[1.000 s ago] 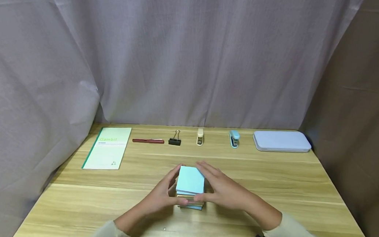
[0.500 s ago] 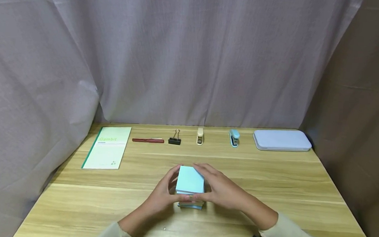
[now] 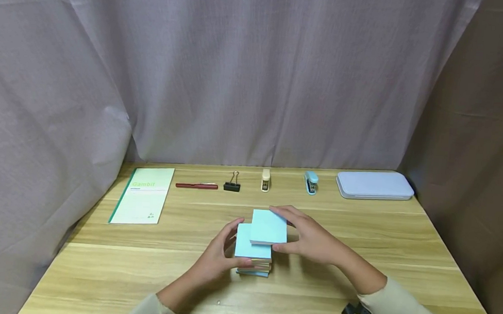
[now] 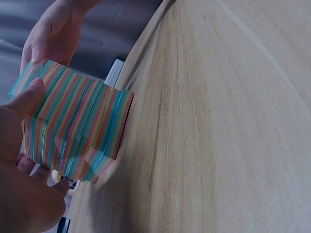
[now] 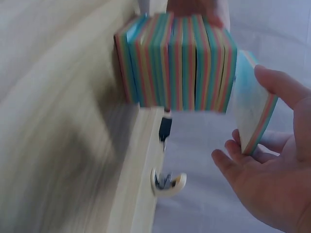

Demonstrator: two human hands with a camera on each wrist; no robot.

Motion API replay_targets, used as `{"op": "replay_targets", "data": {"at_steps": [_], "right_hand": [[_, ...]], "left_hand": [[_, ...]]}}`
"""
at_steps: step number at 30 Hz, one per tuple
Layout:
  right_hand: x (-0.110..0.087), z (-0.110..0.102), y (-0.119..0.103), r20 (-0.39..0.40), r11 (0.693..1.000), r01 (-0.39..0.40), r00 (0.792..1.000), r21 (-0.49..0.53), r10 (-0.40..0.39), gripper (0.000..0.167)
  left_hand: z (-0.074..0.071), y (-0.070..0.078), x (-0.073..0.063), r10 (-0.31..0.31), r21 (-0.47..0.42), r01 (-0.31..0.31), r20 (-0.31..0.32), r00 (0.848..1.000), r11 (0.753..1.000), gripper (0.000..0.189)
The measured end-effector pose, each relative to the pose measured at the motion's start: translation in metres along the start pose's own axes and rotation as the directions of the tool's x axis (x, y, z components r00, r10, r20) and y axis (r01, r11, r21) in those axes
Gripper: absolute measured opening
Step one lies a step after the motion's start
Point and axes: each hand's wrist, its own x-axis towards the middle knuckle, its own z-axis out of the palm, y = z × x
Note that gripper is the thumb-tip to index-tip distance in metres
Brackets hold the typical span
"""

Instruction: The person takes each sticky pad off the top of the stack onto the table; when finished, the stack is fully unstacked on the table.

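Top pad (image 3: 269, 227): offset from stack (image 3: 243, 246) toward 1–2 o'clock; pinched by right hand (image 3: 313, 237) at 3 o'clock.
Stack axis: upright; left hand (image 3: 219, 251) grips from 9 o'clock.

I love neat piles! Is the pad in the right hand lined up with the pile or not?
Not lined up: the pad, gripped by the right hand, juts past the pile at the back and right.

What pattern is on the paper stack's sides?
Striped in pink, teal and yellow; the paper stack shows best in the left wrist view.
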Motion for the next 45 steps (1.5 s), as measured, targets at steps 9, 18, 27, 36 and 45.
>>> {"op": "replay_targets", "data": {"at_steps": [9, 18, 27, 36, 45], "right_hand": [[0.018, -0.022, 0.040, -0.035, 0.991, -0.033, 0.999, 0.127, 0.038, 0.085], [0.046, -0.023, 0.090, 0.006, 0.986, -0.134, 0.991, 0.096, 0.134, 0.084], [0.063, -0.012, 0.123, 0.048, 0.992, -0.096, 0.994, -0.087, 0.100, 0.087], [0.064, -0.012, 0.123, 0.091, 0.982, -0.092, 0.990, -0.167, 0.108, 0.088], [0.060, -0.014, 0.110, 0.083, 0.985, -0.076, 0.993, -0.156, 0.090, 0.091]], "left_hand": [[0.000, 0.000, -0.002, -0.007, 0.038, 0.007, -0.002, 1.000, 0.999, 0.097], [0.001, -0.001, -0.003, -0.015, 0.038, 0.015, 0.000, 1.000, 0.999, 0.098], [0.001, -0.002, -0.002, -0.003, 0.045, 0.003, 0.003, 1.000, 0.999, 0.098], [0.000, -0.001, -0.003, -0.012, 0.050, 0.012, 0.003, 1.000, 0.999, 0.098], [-0.001, -0.002, -0.002, -0.006, 0.045, 0.006, 0.009, 1.000, 0.999, 0.098]]}}
